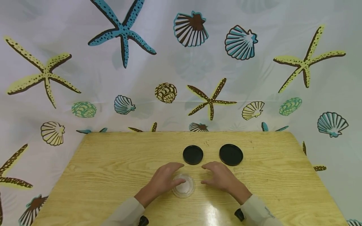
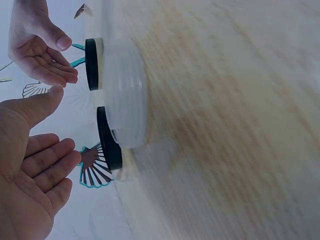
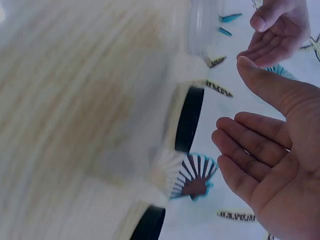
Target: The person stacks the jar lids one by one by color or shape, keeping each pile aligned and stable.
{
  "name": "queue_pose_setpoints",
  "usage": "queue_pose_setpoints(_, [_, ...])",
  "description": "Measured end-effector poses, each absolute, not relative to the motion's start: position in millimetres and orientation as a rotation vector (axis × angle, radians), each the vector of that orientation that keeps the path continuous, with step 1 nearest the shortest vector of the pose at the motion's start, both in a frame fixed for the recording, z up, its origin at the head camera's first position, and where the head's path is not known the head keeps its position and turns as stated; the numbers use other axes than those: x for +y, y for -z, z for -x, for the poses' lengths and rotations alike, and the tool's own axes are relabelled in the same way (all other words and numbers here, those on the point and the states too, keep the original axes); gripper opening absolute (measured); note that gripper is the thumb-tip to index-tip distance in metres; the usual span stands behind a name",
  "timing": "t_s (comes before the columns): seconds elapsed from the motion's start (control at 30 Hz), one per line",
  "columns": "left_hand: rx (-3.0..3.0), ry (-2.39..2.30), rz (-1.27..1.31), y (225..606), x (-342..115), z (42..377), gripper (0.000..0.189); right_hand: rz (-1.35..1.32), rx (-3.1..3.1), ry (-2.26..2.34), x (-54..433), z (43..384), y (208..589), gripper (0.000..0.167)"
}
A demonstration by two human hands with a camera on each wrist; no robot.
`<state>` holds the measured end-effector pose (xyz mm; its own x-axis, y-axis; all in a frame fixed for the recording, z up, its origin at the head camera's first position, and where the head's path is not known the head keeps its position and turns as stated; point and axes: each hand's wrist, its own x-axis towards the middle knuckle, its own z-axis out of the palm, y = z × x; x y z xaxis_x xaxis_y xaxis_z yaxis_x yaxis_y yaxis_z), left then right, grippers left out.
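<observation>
A clear round plastic container (image 1: pixel 183 185) stands on the table; its ribbed, see-through side (image 2: pixel 127 92) shows in the left wrist view. My left hand (image 1: pixel 164 179) hovers at its left, the thumb over the rim in the head view, fingers relaxed and holding nothing. On the container's other side my right hand (image 1: pixel 222 179) hangs above the table, its loosely bent fingers likewise free of anything. Beyond the hands lie two black round shallow discs, like lids: a smaller one (image 1: pixel 193 154) and a larger one (image 1: pixel 231 154). Both palms face inward, apart from each other.
The wood-grained table (image 1: pixel 118 163) reaches out to both sides of the hands. A white curtain (image 1: pixel 158 69) printed with starfish and shells hangs behind it and along both sides. Light glares off the table near its front.
</observation>
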<state>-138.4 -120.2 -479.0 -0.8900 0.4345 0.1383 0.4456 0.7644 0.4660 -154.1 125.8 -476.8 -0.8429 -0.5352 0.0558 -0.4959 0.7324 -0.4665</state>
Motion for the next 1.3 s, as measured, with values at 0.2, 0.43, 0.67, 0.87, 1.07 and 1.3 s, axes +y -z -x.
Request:
queue_pose_setpoints(0.2, [-2.874,0.845,0.718,470,-111,142,0.052,0.699,2.821,0.825,148,160,465,0.053])
queue_pose_setpoints(0.43, [-2.849,0.902,0.7,464,-99,147,0.056,0.586,2.817,0.865,175,164,455,0.058])
queue_pose_setpoints(0.67, [-2.847,0.902,0.702,463,-81,156,0.059,0.541,2.861,0.857,197,171,450,0.06])
queue_pose_setpoints(0.87, [-2.854,0.898,0.689,463,-64,168,0.06,0.509,2.852,0.856,212,177,449,0.062])
queue_pose_setpoints(1.07, [-2.917,0.952,0.686,467,-41,178,0.062,0.441,2.845,0.898,228,182,448,0.064])
queue_pose_setpoints(1.3, [-2.944,0.914,0.691,475,-19,187,0.063,0.373,2.863,0.866,240,187,452,0.068])
